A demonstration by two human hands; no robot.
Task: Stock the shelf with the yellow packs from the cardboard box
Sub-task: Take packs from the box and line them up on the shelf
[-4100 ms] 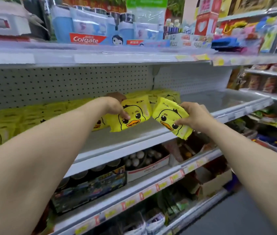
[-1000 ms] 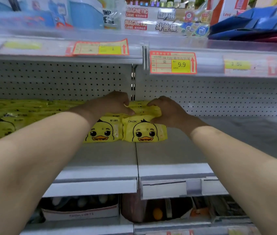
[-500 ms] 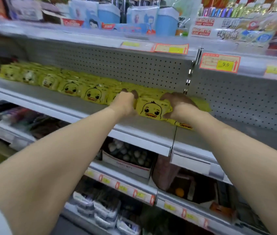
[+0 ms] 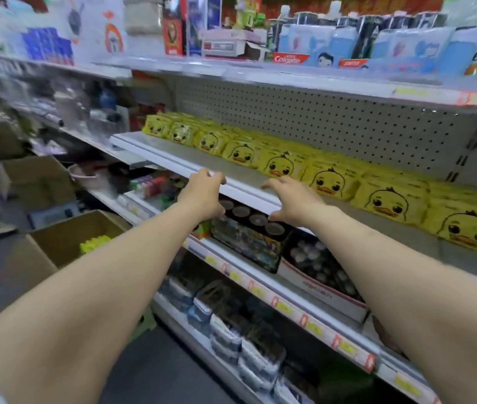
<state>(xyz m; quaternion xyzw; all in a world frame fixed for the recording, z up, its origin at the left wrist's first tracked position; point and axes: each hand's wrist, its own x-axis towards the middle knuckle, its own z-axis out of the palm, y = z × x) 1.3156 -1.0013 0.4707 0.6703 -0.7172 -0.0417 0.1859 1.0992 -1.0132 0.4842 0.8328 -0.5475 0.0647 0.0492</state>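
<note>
Both arms reach fwd to the middle shelf (image 4: pixel 179 163). The left hand (image 4: pixel 202 195) hangs at the shelf's front rail. Its grip is empty, fingers loosely curled w/ tips over the rail edge; can't tell if they touch it. The right hand (image 4: pixel 295 201) is just beside it to the right. Its grip is empty too, fingers spread & bent claw-like above the rail, palm down. The two hands don't touch.

The yellow packs (image 4: pixel 279 166), each w/ a duck face, stand in one long row on that shelf, faces to the aisle. They're packed side by side in front of the pegboard (image 4: pixel 333 121), from the shelf's far left end to the right frame edge. The nearest packs sit just behind the right hand, not touching it.

The cardboard box (image 4: pixel 56 240) is on the floor at lower left, top open, well apart from both hands. A yellow-green lump (image 4: pixel 94 244) shows inside, too blurred to ID.

The upper shelf carries a Colgate carton (image 4: pixel 291 58) & blue pkgs. The shelf below holds a dark tray of round-lidded items (image 4: pixel 249 225), w/ red/yellow price tags (image 4: pixel 282 306) along its rail.
</note>
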